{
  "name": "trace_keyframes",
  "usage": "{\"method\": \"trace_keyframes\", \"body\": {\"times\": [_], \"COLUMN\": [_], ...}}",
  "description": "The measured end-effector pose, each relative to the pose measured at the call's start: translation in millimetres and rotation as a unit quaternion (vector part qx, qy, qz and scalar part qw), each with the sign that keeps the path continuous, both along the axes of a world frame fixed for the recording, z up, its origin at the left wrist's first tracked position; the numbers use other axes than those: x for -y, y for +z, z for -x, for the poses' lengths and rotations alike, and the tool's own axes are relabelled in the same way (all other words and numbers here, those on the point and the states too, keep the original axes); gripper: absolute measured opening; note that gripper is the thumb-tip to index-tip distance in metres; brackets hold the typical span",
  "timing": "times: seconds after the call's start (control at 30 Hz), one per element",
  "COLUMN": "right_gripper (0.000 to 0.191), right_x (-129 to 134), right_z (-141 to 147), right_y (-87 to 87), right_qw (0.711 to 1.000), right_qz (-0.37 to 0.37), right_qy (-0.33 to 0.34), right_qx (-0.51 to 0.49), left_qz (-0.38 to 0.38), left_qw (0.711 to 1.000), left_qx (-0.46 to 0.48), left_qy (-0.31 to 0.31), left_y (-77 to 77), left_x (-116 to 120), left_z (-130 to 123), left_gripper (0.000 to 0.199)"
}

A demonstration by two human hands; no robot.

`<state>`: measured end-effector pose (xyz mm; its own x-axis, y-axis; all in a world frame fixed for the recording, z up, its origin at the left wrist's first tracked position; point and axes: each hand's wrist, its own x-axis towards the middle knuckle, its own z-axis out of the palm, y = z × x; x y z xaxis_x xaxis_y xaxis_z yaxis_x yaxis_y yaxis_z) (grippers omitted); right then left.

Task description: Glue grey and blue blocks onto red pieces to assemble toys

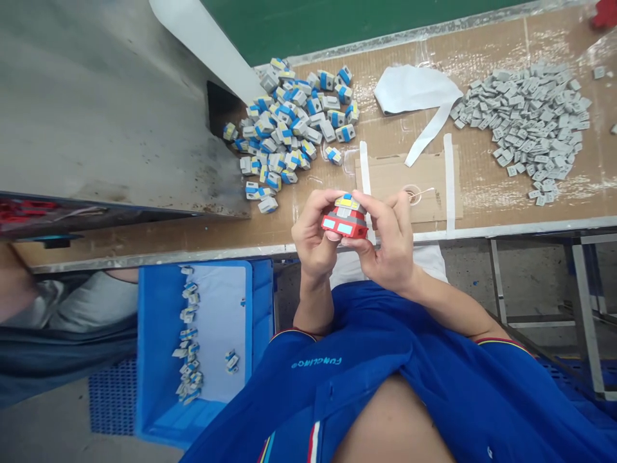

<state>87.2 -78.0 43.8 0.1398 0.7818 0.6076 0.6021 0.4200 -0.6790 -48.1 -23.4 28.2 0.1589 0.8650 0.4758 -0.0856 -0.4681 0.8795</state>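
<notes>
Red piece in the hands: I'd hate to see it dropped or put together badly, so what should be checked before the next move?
1. Red piece held from both sides: ok, by left hand and right hand.
2. Blue, yellow and grey top fully seated: cannot tell, fingers cover its edges.
3. Cardboard pad free of things: not ok, a thin white stick lies there.
4. Block heap apart from small grey parts: ok.
5. Blocks in blue bin all in one row: not ok, some lie apart.
</notes>
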Motion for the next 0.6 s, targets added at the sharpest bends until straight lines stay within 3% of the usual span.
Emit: {"method": "trace_keyframes", "body": {"times": [0.27, 0.43, 0.6], "right_gripper": [0.047, 0.052, 0.054], "right_x": [3, 6, 3], "right_z": [-5, -7, -4], "right_y": [13.4, 10.7, 4.6], "right_qw": [0.998, 0.998, 0.997], "right_qz": [-0.017, 0.011, -0.018], "right_qy": [0.031, 0.023, 0.01], "right_qx": [-0.045, -0.063, -0.068], "left_qz": [-0.013, -0.008, 0.045], "left_qw": [1.0, 1.0, 0.999], "left_qx": [-0.009, -0.013, 0.025], "left_qy": [0.009, 0.014, 0.016], "left_y": [0.5, 0.8, -3.4], "left_x": [3, 2, 1], "left_z": [0, -5, -11], "left_gripper": [0.059, 0.06, 0.067]}}
